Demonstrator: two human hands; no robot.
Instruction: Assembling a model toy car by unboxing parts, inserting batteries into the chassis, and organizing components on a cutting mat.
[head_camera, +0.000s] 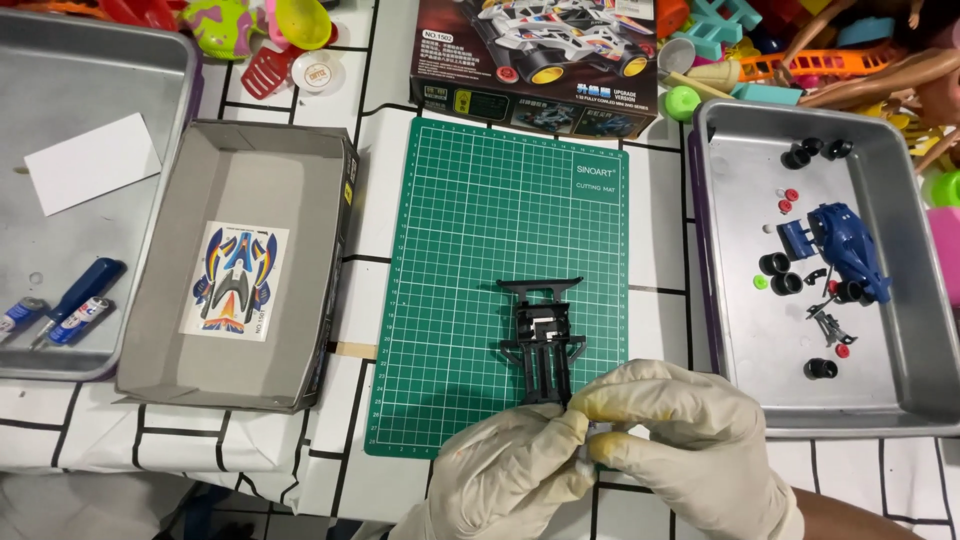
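Pinching together at 6 o'clock in the head view, both gloved hands are closing their fingertips on the near end of a black chassis (541, 335). The left hand (510, 470) is curling thumb and forefinger nearly shut around something small and pale at that end; what it is cannot be told. The right hand (690, 440) is pressing its fingertips (590, 405) against the same spot, so each grip is almost closed, with no open gap showing.

The chassis is lying flat on a green mat (470, 230) at the middle of the surface (660, 190), its far end with the wide bar pointing to 12 o'clock. It is looking like thin moulded plastic: light, stiff, but likely to snap at its slim ribs and side tabs. The thicker central spine is seeming the safer place to hold it, not the outer wings.

At 3 o'clock a metal tray (905, 300) is holding a blue car body (850, 245), black wheels (780, 275) and small red and green bits. At 9 o'clock an open grey box (300, 260) is holding a sticker sheet (235, 280). At 12 o'clock a printed kit box (535, 60) is touching the mat's far edge.
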